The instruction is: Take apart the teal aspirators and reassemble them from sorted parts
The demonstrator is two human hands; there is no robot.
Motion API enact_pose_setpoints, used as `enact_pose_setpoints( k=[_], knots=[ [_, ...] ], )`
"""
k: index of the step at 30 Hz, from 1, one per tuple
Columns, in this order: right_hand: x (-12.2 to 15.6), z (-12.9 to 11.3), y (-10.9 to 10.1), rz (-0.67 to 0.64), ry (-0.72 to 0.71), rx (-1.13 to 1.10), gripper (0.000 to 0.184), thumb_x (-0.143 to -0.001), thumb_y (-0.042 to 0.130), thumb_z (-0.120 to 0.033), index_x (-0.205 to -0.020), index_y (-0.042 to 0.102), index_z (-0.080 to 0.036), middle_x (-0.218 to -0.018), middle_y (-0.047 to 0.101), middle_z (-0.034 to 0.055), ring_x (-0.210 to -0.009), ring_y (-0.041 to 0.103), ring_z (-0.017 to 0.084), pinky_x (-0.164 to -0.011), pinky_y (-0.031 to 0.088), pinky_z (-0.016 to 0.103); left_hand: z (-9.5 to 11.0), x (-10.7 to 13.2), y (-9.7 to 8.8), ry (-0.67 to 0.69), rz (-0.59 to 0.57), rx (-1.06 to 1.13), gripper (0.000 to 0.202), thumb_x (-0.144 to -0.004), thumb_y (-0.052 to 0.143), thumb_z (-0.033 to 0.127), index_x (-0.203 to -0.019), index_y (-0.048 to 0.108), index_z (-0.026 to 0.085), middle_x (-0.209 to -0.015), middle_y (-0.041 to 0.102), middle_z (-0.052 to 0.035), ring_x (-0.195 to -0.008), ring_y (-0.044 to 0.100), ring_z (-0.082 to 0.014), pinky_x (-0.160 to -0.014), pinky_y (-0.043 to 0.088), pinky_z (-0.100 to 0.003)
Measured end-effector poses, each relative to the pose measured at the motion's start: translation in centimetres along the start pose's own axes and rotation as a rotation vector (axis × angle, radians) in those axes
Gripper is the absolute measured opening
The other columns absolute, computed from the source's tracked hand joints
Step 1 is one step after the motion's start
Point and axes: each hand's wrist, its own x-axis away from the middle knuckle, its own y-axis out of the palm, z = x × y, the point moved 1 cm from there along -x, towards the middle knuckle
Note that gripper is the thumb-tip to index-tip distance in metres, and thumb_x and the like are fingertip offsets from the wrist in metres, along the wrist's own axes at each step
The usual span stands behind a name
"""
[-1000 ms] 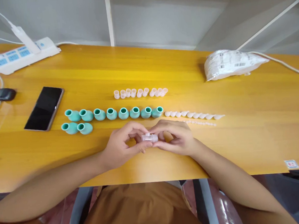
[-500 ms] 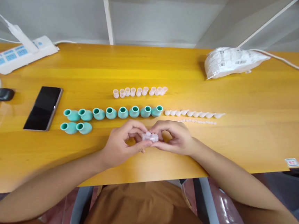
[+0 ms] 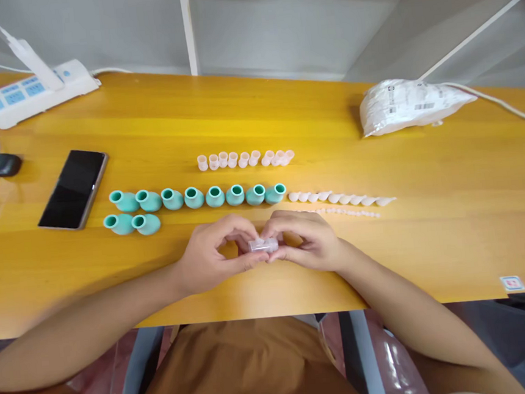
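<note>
My left hand (image 3: 212, 253) and my right hand (image 3: 307, 242) meet over the near middle of the yellow table (image 3: 431, 237). Both pinch a small clear plastic piece (image 3: 263, 245) between fingertips, fingers curled. Just beyond the hands lies a row of several teal caps (image 3: 193, 198), with two more teal caps (image 3: 131, 224) in front at the left. Farther back is a line of small whitish tubes (image 3: 245, 159). To the right run a row of white cone tips (image 3: 340, 199) and a line of tiny white bits (image 3: 353, 213).
A black phone (image 3: 73, 189) lies at the left. A white power strip (image 3: 32, 91) with plugs and cables sits at the far left corner, a dark small object (image 3: 2, 164) beside it. A white plastic bag (image 3: 411, 105) rests at the far right.
The clear piece has turned slightly between my fingertips. The hands have stayed in place; the view has shifted a little.
</note>
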Motion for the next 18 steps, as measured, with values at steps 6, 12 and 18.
enact_pose_setpoints(
  k=[6, 12, 18],
  knots=[
    [0.35, 0.20, 0.29, 0.057, 0.058, -0.095, 0.037, -0.103, 0.084, -0.033, -0.133, 0.065, -0.023, -0.095, 0.076, 0.0006, -0.070, 0.070, 0.011, -0.063, 0.058, 0.021, -0.33, 0.28, 0.08, -0.025, 0.022, 0.010, 0.028, -0.098, 0.088, 0.020, -0.116, 0.066, 0.020, -0.087, 0.079, 0.0014, -0.070, 0.080, -0.0121, -0.069, 0.067, -0.021],
    [0.15, 0.03, 0.03, 0.034, 0.046, -0.047, 0.032, -0.104, 0.084, -0.035, -0.128, 0.066, -0.023, -0.092, 0.076, 0.0000, -0.068, 0.071, 0.011, -0.063, 0.058, 0.022, -0.54, 0.37, 0.21, 0.057, 0.010, 0.012, 0.025, -0.100, 0.084, 0.016, -0.117, 0.067, 0.020, -0.096, 0.078, -0.0004, -0.069, 0.080, -0.0112, -0.067, 0.067, -0.021],
    [0.05, -0.17, -0.02, 0.012, 0.063, -0.051, 0.032, -0.104, 0.083, -0.037, -0.128, 0.067, -0.023, -0.089, 0.077, -0.0005, -0.067, 0.071, 0.011, -0.061, 0.057, 0.022, -0.38, 0.34, 0.16, 0.062, -0.005, -0.012, 0.023, -0.100, 0.084, 0.016, -0.116, 0.067, 0.020, -0.094, 0.078, -0.0005, -0.072, 0.080, -0.0115, -0.069, 0.068, -0.022]
  ],
)
